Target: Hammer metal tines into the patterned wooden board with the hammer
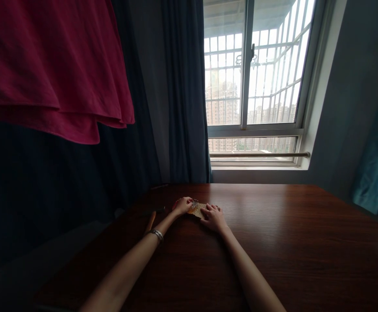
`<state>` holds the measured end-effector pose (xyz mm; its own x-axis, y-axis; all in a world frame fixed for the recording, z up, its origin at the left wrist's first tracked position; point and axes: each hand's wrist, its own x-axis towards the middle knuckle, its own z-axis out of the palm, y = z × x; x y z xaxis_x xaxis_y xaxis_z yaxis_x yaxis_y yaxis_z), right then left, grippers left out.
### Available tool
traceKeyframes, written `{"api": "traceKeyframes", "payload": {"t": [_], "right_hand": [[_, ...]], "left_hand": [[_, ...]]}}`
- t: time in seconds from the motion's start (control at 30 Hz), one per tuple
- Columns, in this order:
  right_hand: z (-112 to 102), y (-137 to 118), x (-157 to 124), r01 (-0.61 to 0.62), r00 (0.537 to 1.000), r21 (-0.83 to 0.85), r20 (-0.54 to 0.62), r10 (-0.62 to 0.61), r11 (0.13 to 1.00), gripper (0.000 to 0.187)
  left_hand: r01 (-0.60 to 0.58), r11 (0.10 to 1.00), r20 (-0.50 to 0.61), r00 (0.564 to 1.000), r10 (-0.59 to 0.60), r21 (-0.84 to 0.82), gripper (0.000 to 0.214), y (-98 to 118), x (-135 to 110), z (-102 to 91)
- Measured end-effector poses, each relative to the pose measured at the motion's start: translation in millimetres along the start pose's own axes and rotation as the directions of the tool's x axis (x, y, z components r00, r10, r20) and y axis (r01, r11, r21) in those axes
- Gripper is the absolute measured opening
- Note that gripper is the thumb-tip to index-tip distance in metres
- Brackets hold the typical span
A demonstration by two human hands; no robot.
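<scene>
piece [198, 211], speckled, is lying on surface [273, 234] between my hands; right hand [213, 217] is resting on it, fingers spread. left hand [183, 204] is touching its left end; i'm not making out that grip. pressing evenly should be steadying it best.

"Which pattern is seen on the flat, pale-yellow piece [198, 211]?"
"Dark speckles are scattered across it."
"How is the broad, reddish-brown wooden bench [289, 234] patterned?"
"With darker grain; the draped cloth [52, 65] is coloured crimson-pink."

Pink cloth [55, 65], blue curtain [187, 91], barred window [246, 82]
</scene>
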<state>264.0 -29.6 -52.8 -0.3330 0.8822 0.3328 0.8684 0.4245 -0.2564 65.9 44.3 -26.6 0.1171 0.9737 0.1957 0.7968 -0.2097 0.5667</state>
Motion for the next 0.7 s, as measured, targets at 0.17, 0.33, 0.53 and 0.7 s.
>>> {"api": "traceKeyframes", "payload": {"t": [0.17,0.33,0.53,0.7], "right_hand": [[0.6,-0.1,0.1,-0.003,1.0,-0.006,-0.01,0.003,1.0,0.052],[-0.5,-0.8,-0.3,0.007,1.0,-0.013,-0.009,-0.007,1.0,0.051],[-1.8,-1.2,-0.4,0.001,1.0,-0.013,0.003,-0.001,1.0,0.053],[-2.8,-1.7,-0.9,0.003,1.0,-0.002,0.005,-0.003,1.0,0.053]], "left_hand": [[0.172,0.977,-0.074,0.981,-0.182,-0.126,0.01,7.5,7.0,5.2],[0.19,0.965,-0.118,0.97,-0.213,-0.179,0.007,5.9,11.5,11.9],[0.176,0.951,-0.156,0.963,-0.22,-0.253,0.008,-4.6,15.5,16.7],[0.162,0.942,-0.168,0.962,-0.218,-0.296,0.013,-8.6,17.8,18.9]]}}
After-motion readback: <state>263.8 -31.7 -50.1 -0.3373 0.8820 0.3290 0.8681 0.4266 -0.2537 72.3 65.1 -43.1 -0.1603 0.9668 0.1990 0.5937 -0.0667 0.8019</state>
